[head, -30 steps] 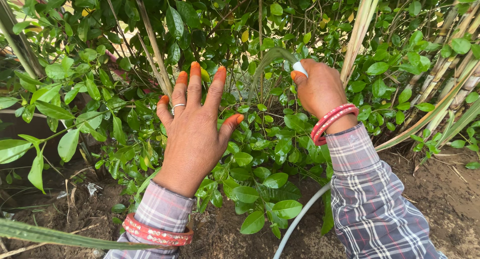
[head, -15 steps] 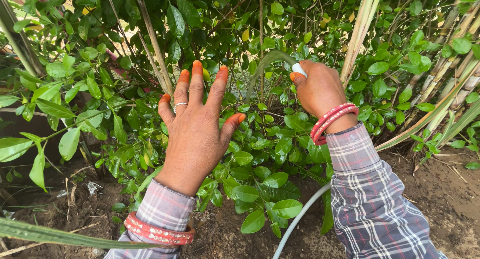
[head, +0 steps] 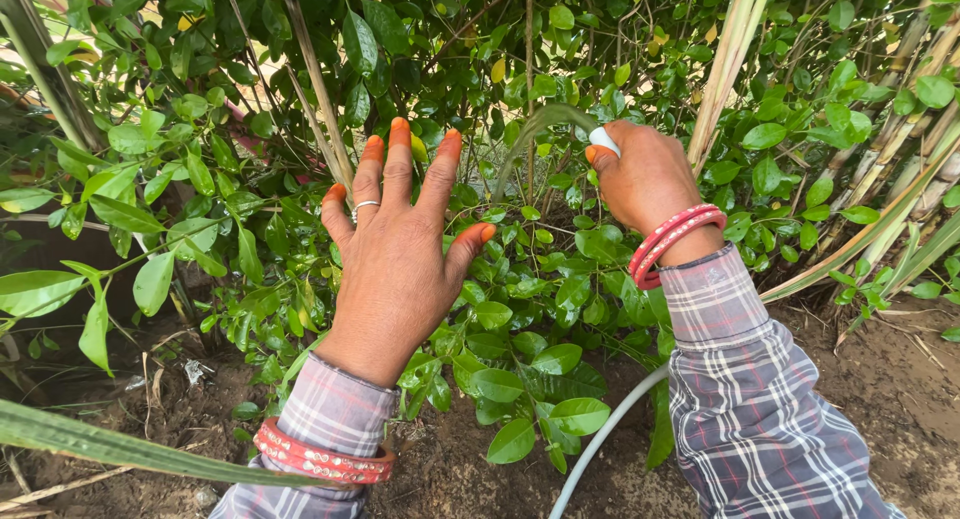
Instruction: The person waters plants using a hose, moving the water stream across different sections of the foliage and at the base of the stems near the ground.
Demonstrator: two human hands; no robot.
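My right hand (head: 648, 179) is closed around the end of a white hose (head: 603, 437), with my thumb over its tip (head: 604, 139). A thin arc of water (head: 535, 127) sprays leftward from the tip onto a green leafy shrub (head: 520, 309). The hose runs down under my right forearm toward the bottom edge. My left hand (head: 395, 249) is held flat with fingers spread above the shrub's leaves, holding nothing; it wears a ring. Both wrists carry red bangles over plaid sleeves.
Thick pale stalks (head: 728, 59) rise at the upper right and a thinner stem (head: 320, 89) behind my left hand. Damp bare soil (head: 890, 379) lies at the lower right and lower left. A long green blade (head: 110, 451) crosses the bottom left corner.
The view has shifted slightly; both hands sit a little lower and to the right in frame. The water spray keeps flowing and my grip on the hose is unchanged.
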